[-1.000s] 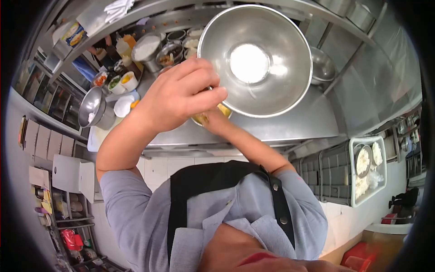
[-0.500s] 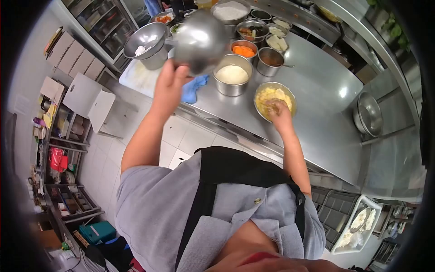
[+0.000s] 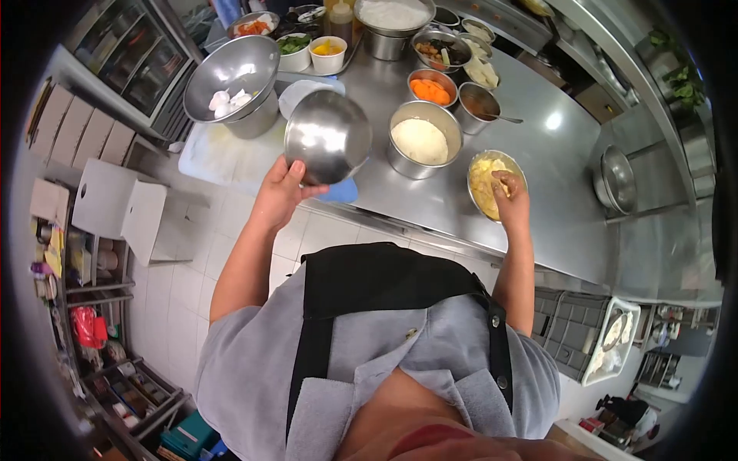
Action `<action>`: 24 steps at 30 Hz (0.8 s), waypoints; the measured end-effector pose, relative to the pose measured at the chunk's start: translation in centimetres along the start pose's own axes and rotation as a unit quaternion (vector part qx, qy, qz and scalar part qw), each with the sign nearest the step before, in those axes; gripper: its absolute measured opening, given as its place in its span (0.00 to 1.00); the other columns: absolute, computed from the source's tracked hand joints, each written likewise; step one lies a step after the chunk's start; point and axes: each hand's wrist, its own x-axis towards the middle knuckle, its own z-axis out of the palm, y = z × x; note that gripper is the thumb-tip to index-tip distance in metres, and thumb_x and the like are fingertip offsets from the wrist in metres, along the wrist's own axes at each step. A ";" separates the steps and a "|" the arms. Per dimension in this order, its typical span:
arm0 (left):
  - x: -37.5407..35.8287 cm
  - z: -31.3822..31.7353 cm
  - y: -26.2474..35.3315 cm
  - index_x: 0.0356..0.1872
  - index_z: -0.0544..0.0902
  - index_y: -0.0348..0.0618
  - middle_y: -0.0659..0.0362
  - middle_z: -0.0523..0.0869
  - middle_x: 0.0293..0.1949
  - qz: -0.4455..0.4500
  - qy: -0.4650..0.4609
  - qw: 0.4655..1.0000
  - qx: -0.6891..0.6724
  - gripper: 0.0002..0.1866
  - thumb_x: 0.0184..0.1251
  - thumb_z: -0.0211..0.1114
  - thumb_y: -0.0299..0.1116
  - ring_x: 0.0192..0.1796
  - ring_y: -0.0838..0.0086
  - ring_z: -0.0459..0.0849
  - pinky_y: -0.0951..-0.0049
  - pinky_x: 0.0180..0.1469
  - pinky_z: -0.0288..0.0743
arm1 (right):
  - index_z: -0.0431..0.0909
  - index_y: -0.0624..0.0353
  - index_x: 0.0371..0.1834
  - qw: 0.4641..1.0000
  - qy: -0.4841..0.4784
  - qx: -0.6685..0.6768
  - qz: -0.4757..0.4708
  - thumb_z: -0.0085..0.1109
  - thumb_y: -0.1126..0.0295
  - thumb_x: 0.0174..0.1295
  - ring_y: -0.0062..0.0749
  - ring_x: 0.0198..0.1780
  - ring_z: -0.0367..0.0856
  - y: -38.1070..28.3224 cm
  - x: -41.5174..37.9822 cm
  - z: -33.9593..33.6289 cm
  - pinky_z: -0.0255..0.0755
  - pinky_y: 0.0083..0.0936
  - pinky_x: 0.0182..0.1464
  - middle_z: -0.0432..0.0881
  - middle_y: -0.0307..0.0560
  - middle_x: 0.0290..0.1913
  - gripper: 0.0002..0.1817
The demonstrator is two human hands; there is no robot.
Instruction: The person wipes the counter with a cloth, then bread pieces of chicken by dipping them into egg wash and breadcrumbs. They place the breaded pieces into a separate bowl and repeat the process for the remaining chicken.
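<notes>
My left hand (image 3: 283,194) grips the rim of an upturned steel bowl (image 3: 327,137), its outer bottom facing me, above the counter's front edge. A blue cloth (image 3: 338,190) lies partly under that bowl. My right hand (image 3: 512,198) is at a small steel bowl of yellow mixture (image 3: 486,181), fingers bent together over its right side; whatever they pinch is too small to make out. Between my hands stands a steel pot of pale, creamy content (image 3: 420,141). Behind it are a bowl of orange pieces (image 3: 432,89) and a pot of brown sauce with a spoon (image 3: 478,106).
At the left, a large steel bowl with eggshells (image 3: 231,84) stands by a white cutting board (image 3: 223,160). Further back are tubs of greens (image 3: 294,51) and yellow pieces (image 3: 328,54), and a bowl of white powder (image 3: 393,14). Nested bowls (image 3: 615,180) sit at the right.
The steel bowl in my left hand has come down and its outer bottom now faces me. My right hand has lifted slightly out of the yellow mixture. The whole view has shifted.
</notes>
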 end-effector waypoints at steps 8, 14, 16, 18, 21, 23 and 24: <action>6.1 7.1 5.3 0.30 0.79 0.37 0.58 0.76 0.35 0.372 -0.174 0.838 0.360 0.05 0.54 0.66 0.24 0.38 0.73 0.77 0.75 0.40 0.71 | 0.80 0.57 0.40 0.990 0.064 -0.111 -0.053 0.60 0.77 0.49 0.52 0.50 0.74 -1.5 -0.5 1.6 0.68 0.36 0.55 0.79 0.56 0.45 0.13; 11.5 19.4 3.1 0.33 0.82 0.37 0.58 0.80 0.34 0.406 -0.289 0.807 0.316 0.07 0.53 0.67 0.26 0.38 0.69 0.78 0.74 0.41 0.72 | 0.75 0.64 0.45 0.912 0.120 0.371 0.127 0.54 0.75 0.61 0.34 0.49 0.78 -1.1 -1.0 -0.4 0.73 0.30 0.52 0.79 0.45 0.45 0.10; 13.7 23.6 0.6 0.35 0.82 0.37 0.58 0.80 0.35 0.380 -0.327 0.815 0.290 0.08 0.54 0.67 0.27 0.39 0.70 0.78 0.74 0.42 0.72 | 0.73 0.61 0.47 0.777 0.146 0.600 0.120 0.53 0.74 0.61 0.36 0.48 0.78 -0.7 -1.7 -2.5 0.73 0.33 0.52 0.78 0.46 0.45 0.11; 15.1 27.8 -2.0 0.36 0.82 0.38 0.58 0.80 0.35 0.353 -0.357 0.822 0.270 0.09 0.56 0.66 0.30 0.40 0.71 0.79 0.75 0.43 0.71 | 0.71 0.59 0.47 0.715 0.177 0.659 0.153 0.53 0.73 0.62 0.37 0.46 0.78 0.7 -2.4 -4.3 0.73 0.36 0.53 0.78 0.46 0.44 0.11; 17.2 33.1 -6.6 0.38 0.83 0.41 0.57 0.80 0.36 0.307 -0.395 0.819 0.282 0.09 0.57 0.65 0.33 0.41 0.69 0.79 0.73 0.44 0.72 | 0.72 0.59 0.45 0.625 0.197 0.732 0.187 0.55 0.72 0.61 0.37 0.46 0.78 2.2 -4.6 -6.9 0.71 0.36 0.55 0.78 0.46 0.43 0.10; 19.2 35.7 -10.4 0.39 0.83 0.42 0.57 0.80 0.37 0.294 -0.408 0.802 0.321 0.11 0.56 0.67 0.34 0.41 0.68 0.79 0.73 0.45 0.72 | 0.72 0.59 0.43 0.614 0.221 0.734 0.188 0.55 0.72 0.61 0.36 0.45 0.78 4.1 -6.3 -8.5 0.71 0.36 0.55 0.78 0.46 0.41 0.09; 20.3 36.5 -12.2 0.39 0.83 0.42 0.57 0.80 0.38 0.285 -0.416 0.795 0.337 0.11 0.56 0.67 0.34 0.42 0.68 0.79 0.73 0.45 0.72 | 0.72 0.59 0.43 0.609 0.231 0.735 0.189 0.56 0.73 0.60 0.36 0.45 0.78 5.0 -7.1 -9.3 0.71 0.36 0.55 0.78 0.46 0.41 0.09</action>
